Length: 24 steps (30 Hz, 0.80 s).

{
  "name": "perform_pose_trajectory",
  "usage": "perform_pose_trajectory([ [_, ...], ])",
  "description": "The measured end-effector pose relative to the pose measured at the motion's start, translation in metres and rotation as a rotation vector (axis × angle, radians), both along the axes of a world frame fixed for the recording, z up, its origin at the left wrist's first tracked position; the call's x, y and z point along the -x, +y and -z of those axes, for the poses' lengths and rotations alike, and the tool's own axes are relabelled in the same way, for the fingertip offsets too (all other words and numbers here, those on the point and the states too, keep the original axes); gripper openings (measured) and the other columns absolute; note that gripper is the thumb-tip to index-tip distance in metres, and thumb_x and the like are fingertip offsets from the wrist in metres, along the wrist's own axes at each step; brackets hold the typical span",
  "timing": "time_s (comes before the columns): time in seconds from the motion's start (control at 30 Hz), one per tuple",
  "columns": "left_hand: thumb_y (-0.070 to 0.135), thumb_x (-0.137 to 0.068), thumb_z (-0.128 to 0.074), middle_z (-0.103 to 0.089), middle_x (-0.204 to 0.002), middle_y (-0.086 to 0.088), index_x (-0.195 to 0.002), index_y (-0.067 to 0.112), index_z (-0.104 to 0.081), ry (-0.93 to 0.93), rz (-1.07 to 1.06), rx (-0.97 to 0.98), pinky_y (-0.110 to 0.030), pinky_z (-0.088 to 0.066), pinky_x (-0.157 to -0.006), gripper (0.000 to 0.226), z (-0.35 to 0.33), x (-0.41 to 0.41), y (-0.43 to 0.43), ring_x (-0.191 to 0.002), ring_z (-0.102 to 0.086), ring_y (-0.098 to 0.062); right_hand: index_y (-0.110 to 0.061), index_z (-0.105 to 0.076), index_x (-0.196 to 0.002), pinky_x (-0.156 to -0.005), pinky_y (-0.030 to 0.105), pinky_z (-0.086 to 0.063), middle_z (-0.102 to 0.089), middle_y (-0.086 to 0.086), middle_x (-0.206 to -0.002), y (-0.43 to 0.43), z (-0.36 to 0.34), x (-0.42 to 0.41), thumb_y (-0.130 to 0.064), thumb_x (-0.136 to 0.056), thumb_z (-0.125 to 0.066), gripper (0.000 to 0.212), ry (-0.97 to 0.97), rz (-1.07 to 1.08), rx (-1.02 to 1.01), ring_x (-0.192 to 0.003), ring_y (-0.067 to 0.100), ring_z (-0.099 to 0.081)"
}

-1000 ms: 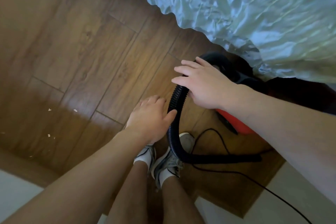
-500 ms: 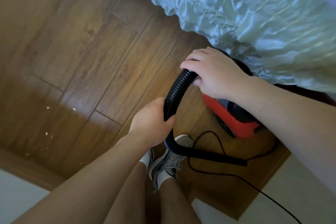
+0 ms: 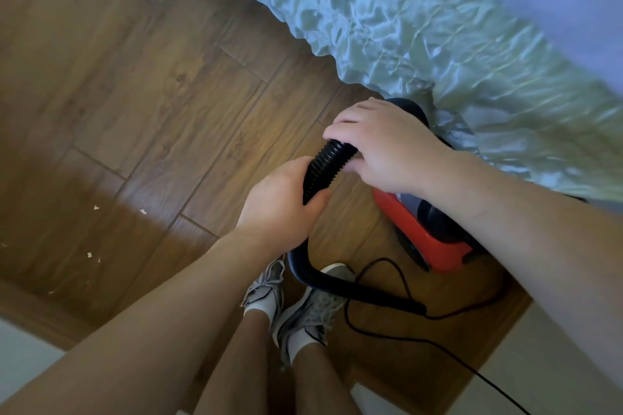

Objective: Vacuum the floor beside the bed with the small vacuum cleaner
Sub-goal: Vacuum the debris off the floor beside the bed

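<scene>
A small red and black vacuum cleaner (image 3: 428, 232) sits on the wooden floor (image 3: 161, 101) against the bed's edge. Its black ribbed hose (image 3: 325, 167) rises from the floor between my hands, then curves down past my shoes to a straight black end (image 3: 381, 298). My left hand (image 3: 279, 202) grips the hose lower down. My right hand (image 3: 387, 148) grips the hose's upper end, right over the vacuum's black top. Several small pale crumbs (image 3: 143, 211) lie on the floor at the left.
The bed (image 3: 438, 20), with a crumpled pale blue cover, fills the upper right. A thin black power cord (image 3: 404, 337) loops on the floor by my grey shoes (image 3: 310, 310). Pale tiles (image 3: 546, 364) border the wood at the bottom corners.
Both hands have closed round the hose, the left one sliding onto it from beside it. The red vacuum body has come further out from under the bed cover.
</scene>
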<state>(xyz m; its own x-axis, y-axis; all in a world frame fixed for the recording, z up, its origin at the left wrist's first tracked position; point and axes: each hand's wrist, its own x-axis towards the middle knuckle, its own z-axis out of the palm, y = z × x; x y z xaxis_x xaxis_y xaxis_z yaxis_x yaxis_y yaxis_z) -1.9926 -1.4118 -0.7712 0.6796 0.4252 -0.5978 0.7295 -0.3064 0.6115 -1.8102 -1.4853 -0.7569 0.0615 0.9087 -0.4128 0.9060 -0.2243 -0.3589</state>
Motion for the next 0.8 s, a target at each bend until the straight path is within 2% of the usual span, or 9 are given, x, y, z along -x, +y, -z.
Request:
perform_pose_trajectory([
  [0.13, 0.034, -0.093, -0.068, -0.06, -0.1, 0.016, -0.131, 0.033, -0.051, -0.016, -0.043, 0.03, -0.017, -0.043, -0.066, 0.042, -0.003, 0.01, 0.0, -0.083, -0.058, -0.001, -0.024, -0.064, -0.119, -0.101, 0.039, -0.04, -0.063, -0.007, -0.119, 0.004, -0.008, -0.01, -0.029, -0.085, -0.074, 0.036, 0.007, 0.104, -0.016, -0.116, 0.022, -0.053],
  [0.2, 0.032, -0.094, -0.068, -0.061, -0.105, 0.015, -0.138, 0.033, -0.047, 0.027, -0.045, 0.054, -0.019, -0.046, -0.069, 0.049, -0.002, 0.02, -0.002, -0.089, -0.059, -0.004, -0.024, -0.062, -0.123, -0.099, 0.038, -0.04, -0.061, -0.008, -0.122, 0.005, -0.013, -0.016, -0.028, -0.086, -0.072, 0.039, -0.002, 0.147, -0.002, -0.116, 0.02, -0.052],
  [0.3, 0.031, -0.095, -0.066, -0.063, -0.107, 0.014, -0.137, 0.032, -0.049, 0.046, -0.055, 0.072, -0.027, -0.052, -0.078, 0.045, -0.001, 0.029, -0.004, -0.094, -0.061, -0.007, -0.024, -0.06, -0.126, -0.093, 0.033, -0.037, -0.06, -0.008, -0.123, 0.005, -0.018, -0.023, -0.026, -0.087, -0.072, 0.04, -0.012, 0.173, 0.017, -0.117, 0.019, -0.05],
  [0.37, 0.03, -0.096, -0.066, -0.062, -0.105, 0.014, -0.133, 0.032, -0.052, 0.015, -0.06, 0.06, -0.025, -0.051, -0.076, 0.039, -0.001, 0.029, -0.004, -0.094, -0.06, -0.007, -0.023, -0.059, -0.126, -0.09, 0.028, -0.032, -0.06, -0.008, -0.123, 0.007, -0.019, -0.022, -0.024, -0.086, -0.071, 0.041, -0.034, 0.165, 0.028, -0.117, 0.018, -0.049],
  [0.43, 0.029, -0.095, -0.066, -0.06, -0.104, 0.015, -0.13, 0.032, -0.053, -0.014, -0.062, 0.04, -0.021, -0.045, -0.071, 0.037, -0.002, 0.027, -0.002, -0.092, -0.058, -0.007, -0.022, -0.058, -0.129, -0.094, 0.028, -0.031, -0.059, -0.007, -0.126, 0.012, -0.021, -0.018, -0.023, -0.085, -0.072, 0.046, -0.038, 0.157, 0.033, -0.122, 0.019, -0.048],
  [0.53, 0.027, -0.095, -0.065, -0.058, -0.104, 0.016, -0.13, 0.033, -0.053, -0.058, -0.069, 0.012, -0.021, -0.039, -0.069, 0.038, -0.006, 0.022, 0.003, -0.09, -0.055, -0.006, -0.024, -0.057, -0.133, -0.11, 0.032, -0.025, -0.057, -0.007, -0.132, 0.02, -0.026, -0.01, -0.028, -0.082, -0.076, 0.055, -0.009, 0.089, 0.032, -0.127, 0.02, -0.046],
  [0.63, 0.024, -0.094, -0.065, -0.059, -0.106, 0.013, -0.13, 0.031, -0.054, -0.106, -0.082, -0.003, -0.013, -0.036, -0.069, 0.038, -0.01, 0.015, 0.011, -0.09, -0.055, -0.007, -0.028, -0.062, -0.128, -0.119, 0.038, -0.014, -0.06, -0.009, -0.127, 0.028, -0.028, 0.0, -0.031, -0.081, -0.077, 0.049, -0.005, 0.0, 0.011, -0.127, 0.018, -0.046],
  [0.73, 0.026, -0.094, -0.067, -0.06, -0.104, 0.012, -0.126, 0.031, -0.056, -0.138, -0.11, -0.018, -0.017, -0.039, -0.069, 0.035, -0.013, 0.012, 0.018, -0.089, -0.056, -0.007, -0.028, -0.064, -0.125, -0.119, 0.036, -0.014, -0.061, -0.008, -0.122, 0.036, -0.03, 0.003, -0.029, -0.083, -0.076, 0.044, -0.004, -0.019, 0.002, -0.122, 0.018, -0.047],
  [0.8, 0.028, -0.092, -0.069, -0.061, -0.107, 0.014, -0.129, 0.032, -0.056, -0.156, -0.137, -0.014, -0.02, -0.042, -0.075, 0.039, -0.013, 0.013, 0.02, -0.093, -0.056, -0.006, -0.027, -0.066, -0.122, -0.11, 0.027, -0.02, -0.062, -0.007, -0.119, 0.04, -0.033, 0.0, -0.027, -0.083, -0.076, 0.04, 0.012, 0.002, -0.015, -0.116, 0.018, -0.048],
])
